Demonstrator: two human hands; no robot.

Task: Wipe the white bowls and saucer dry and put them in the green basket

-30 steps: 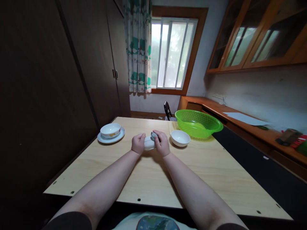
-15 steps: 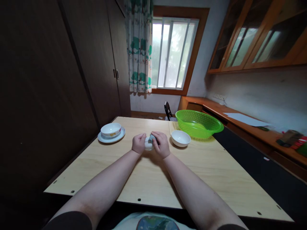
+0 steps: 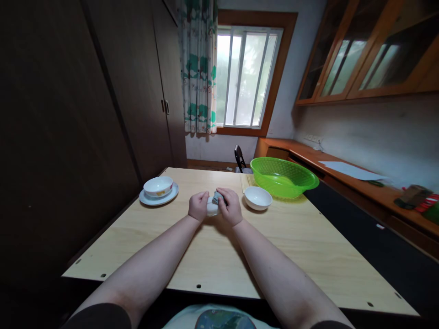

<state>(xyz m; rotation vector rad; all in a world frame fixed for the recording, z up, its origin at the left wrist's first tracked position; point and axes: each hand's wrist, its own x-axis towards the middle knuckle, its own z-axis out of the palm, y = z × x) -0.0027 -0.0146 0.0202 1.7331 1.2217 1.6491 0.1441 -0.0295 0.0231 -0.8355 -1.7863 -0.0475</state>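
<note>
Over the middle of the table, my left hand [image 3: 198, 206] is closed on the side of a small white dish [image 3: 212, 209], mostly hidden between my hands; it looks like a bowl or cup. My right hand [image 3: 231, 208] has its fingers wrapped around a crumpled grey-blue cloth [image 3: 216, 197], which presses against the dish. Just right of that hand sits a white bowl [image 3: 258, 199], upright. To the left, a white bowl with a coloured pattern [image 3: 158, 186] rests on a pale plate [image 3: 146, 199].
A bright green plastic basket [image 3: 284, 178] stands at the table's far right corner, with chopsticks [image 3: 243, 183] beside it. The pale wooden table [image 3: 212, 256] has small holes along its near edge. A dark wardrobe is on the left, and an orange-brown desk [image 3: 329, 176] runs along the right.
</note>
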